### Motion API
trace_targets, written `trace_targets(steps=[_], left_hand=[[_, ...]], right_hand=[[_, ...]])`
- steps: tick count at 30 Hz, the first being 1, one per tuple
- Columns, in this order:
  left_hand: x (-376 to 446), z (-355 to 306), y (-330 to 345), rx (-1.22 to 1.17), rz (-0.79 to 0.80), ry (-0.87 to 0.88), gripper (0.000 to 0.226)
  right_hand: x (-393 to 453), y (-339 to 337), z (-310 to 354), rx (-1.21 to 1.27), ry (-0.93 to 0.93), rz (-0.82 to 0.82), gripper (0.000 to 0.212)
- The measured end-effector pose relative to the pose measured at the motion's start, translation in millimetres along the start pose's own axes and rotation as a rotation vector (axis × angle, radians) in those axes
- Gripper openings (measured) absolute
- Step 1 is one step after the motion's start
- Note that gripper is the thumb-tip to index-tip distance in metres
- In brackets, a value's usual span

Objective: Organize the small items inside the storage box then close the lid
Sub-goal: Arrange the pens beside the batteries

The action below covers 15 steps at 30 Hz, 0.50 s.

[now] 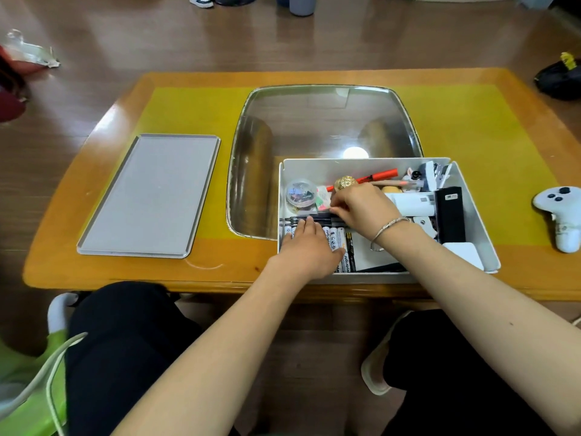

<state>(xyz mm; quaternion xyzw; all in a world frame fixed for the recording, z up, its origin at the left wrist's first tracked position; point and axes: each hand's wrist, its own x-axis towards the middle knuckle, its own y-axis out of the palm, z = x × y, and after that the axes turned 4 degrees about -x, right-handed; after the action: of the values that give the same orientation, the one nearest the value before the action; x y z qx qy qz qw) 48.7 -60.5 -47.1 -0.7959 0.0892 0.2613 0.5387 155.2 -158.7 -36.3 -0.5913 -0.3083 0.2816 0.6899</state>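
Nearest, 2 bare forearms reach forward over the front edge of the table [94,247] into 1 white storage box [478,228], which stands open at the table's front right.

The left hand [306,250] lies flat, palm down, fingers straight and together, pressing on a row of white batteries [334,239] at the box's front left. About 4 batteries show beside the hand; any under the palm are hidden. Its fingertips reach the dark pens [301,220] lying crosswise just beyond the batteries.

The right hand [364,206], with 1 silver bracelet [388,226] on the wrist, is just beyond and to the right of the left one. Its grip is closed: curled fingers pinch at the right end of the dark pens. How many pens are held cannot be told.

Farther in the box lie 1 clear round container [300,193] of clips at the left, 1 gold round object [345,182] just beyond the right hand, 1 red marker [377,176] along the back, 1 white cylinder [412,204] and 1 black rectangular case [451,215] at the right.

Well apart to the left, 1 grey lid [151,196] lies flat on the table. To the box's right rests 1 white controller [562,215].
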Motion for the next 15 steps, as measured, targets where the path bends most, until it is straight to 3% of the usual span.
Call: trace_targets(steps=[7,15], left_hand=[[0,1,1,0.023,-0.028,-0.002,0.079],[1,2,4,0.0,-0.057,0.008,0.076]], right_hand=[[9,13,14,-0.296,0.069,0.204,0.017],[21,17,19,-0.341,-0.005,0.281,0.028]])
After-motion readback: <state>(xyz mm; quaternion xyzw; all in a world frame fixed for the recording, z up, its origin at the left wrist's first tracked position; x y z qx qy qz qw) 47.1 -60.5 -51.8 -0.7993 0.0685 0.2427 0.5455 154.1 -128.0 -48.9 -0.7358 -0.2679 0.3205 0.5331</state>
